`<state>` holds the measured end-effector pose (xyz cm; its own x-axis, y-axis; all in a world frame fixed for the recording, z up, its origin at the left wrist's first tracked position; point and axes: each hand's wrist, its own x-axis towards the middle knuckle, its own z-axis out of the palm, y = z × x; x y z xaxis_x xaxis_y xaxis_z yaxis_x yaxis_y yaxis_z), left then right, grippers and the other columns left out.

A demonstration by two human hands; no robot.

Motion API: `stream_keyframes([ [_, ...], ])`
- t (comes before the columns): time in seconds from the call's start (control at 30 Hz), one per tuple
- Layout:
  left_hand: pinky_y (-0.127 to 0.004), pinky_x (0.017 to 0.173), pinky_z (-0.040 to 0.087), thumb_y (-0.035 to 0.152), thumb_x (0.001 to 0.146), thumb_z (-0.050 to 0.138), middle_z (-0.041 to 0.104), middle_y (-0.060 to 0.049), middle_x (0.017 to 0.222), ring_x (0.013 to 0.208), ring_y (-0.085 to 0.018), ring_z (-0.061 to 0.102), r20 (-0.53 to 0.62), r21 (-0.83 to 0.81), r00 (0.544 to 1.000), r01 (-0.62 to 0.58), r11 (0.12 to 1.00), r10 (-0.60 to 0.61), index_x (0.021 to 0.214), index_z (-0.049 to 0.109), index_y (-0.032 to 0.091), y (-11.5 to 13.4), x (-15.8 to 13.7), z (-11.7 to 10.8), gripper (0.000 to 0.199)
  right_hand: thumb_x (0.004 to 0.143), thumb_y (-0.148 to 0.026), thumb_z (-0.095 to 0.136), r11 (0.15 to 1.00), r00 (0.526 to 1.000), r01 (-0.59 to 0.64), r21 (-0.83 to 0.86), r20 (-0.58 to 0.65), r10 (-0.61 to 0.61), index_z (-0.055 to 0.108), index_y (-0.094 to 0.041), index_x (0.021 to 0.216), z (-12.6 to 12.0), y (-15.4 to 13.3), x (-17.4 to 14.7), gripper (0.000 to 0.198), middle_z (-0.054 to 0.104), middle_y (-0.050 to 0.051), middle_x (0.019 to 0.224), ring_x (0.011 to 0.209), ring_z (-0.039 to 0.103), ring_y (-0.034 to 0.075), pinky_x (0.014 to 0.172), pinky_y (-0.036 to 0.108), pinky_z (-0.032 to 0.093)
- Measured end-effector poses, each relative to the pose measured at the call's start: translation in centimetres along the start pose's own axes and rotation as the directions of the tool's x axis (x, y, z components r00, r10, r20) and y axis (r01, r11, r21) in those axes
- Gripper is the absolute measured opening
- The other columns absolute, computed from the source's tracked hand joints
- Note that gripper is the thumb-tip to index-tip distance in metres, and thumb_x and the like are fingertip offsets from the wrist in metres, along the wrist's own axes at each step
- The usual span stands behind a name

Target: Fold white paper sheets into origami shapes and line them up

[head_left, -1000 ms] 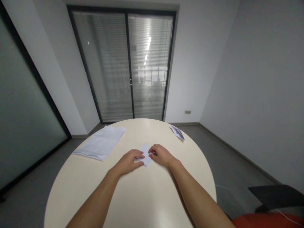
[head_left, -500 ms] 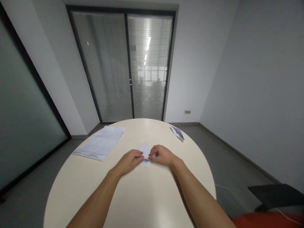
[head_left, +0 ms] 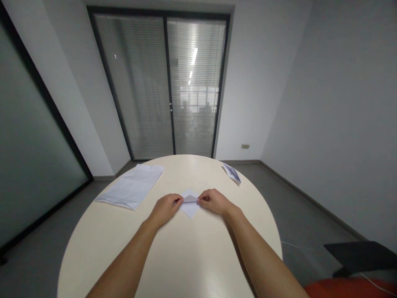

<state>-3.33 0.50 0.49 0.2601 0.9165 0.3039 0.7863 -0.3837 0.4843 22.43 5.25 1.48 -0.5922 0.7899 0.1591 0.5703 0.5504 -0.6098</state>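
Note:
A small folded sheet of white paper (head_left: 190,210) lies on the round table in front of me, one corner pointing toward me. Across its middle a flap stands partly raised, its shaded face showing. My left hand (head_left: 166,210) pinches the left end of this flap between thumb and fingers. At the right end, my right hand (head_left: 215,201) pinches the paper the same way. The fingertips cover both side corners of the sheet.
Several larger white sheets (head_left: 132,186) lie on the left of the cream table (head_left: 173,256). A folded paper piece (head_left: 231,173) rests near the far right edge. At the lower right stands a chair with a red seat (head_left: 350,288) and black part (head_left: 361,254).
My hands have drawn apart toward the paper's two side corners. The raised flap and the near corner show more than before.

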Motion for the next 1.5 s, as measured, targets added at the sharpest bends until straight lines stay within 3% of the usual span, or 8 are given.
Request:
stream_keyframes([
  [0.4, -0.025, 0.073, 0.041, 0.031, 0.095, 0.056, 0.077, -0.001, 0.094, 0.085, -0.016, 0.069, -0.028, 0.022, 0.995, 0.096, 0.995, -0.096, 0.101, 0.074, 0.026, 0.2, 0.0, -0.1, 0.019, 0.094, -0.030, 0.052, 1.000, 0.996, 0.029, -0.003, -0.088, -0.029, 0.075, -0.019, 0.110, 0.1, 0.3, 0.1, 0.030, 0.077, 0.008, 0.104, 0.085, 0.067, 0.020, 0.076, 0.028, 0.047],
  [0.63, -0.023, 0.065, 0.036, 0.027, 0.093, 0.058, 0.075, 0.001, 0.085, 0.074, -0.014, 0.065, -0.046, 0.039, 0.985, 0.168, 0.985, -0.166, 0.106, 0.071, 0.025, 0.4, 0.1, -0.1, 0.018, 0.094, -0.027, 0.053, 0.998, 0.993, -0.004, -0.057, -0.115, -0.003, 0.072, -0.020, 0.116, 0.6, 0.2, 0.3, 0.030, 0.077, 0.008, 0.102, 0.086, 0.068, 0.020, 0.078, 0.029, 0.048],
  [1.13, -0.029, 0.081, 0.043, 0.020, 0.089, 0.062, 0.072, -0.004, 0.096, 0.090, -0.019, 0.063, -0.081, 0.198, 0.993, 0.104, 0.975, -0.090, 0.110, 0.068, 0.021, 0.4, 0.2, 0.2, 0.022, 0.091, -0.020, 0.055, 0.980, 0.987, -0.052, -0.192, -0.162, 0.020, 0.066, -0.020, 0.128, 1.3, -0.7, 0.4, 0.038, 0.073, 0.008, 0.115, 0.101, 0.066, 0.021, 0.091, 0.030, 0.047],
  [1.33, -0.031, 0.093, 0.044, 0.019, 0.093, 0.056, 0.070, -0.006, 0.112, 0.105, -0.021, 0.060, -0.055, 0.179, 0.996, 0.073, 0.981, -0.064, 0.125, 0.065, 0.022, 0.3, 0.0, 0.4, 0.034, 0.091, -0.016, 0.052, 0.974, 0.988, -0.032, -0.226, -0.152, -0.003, 0.067, -0.019, 0.127, 1.4, -0.9, 0.4, 0.039, 0.071, 0.009, 0.118, 0.108, 0.064, 0.022, 0.095, 0.030, 0.046],
  [1.5, -0.032, 0.094, 0.045, 0.021, 0.096, 0.052, 0.069, -0.007, 0.112, 0.107, -0.021, 0.060, -0.018, 0.170, 0.999, 0.043, 0.985, -0.040, 0.114, 0.074, 0.023, 0.5, -0.1, 0.3, 0.029, 0.092, -0.013, 0.050, 0.968, 0.991, -0.004, -0.252, -0.131, -0.030, 0.070, -0.021, 0.125, 1.3, -1.3, 0.4, 0.040, 0.068, 0.010, 0.126, 0.115, 0.061, 0.022, 0.098, 0.030, 0.046],
])
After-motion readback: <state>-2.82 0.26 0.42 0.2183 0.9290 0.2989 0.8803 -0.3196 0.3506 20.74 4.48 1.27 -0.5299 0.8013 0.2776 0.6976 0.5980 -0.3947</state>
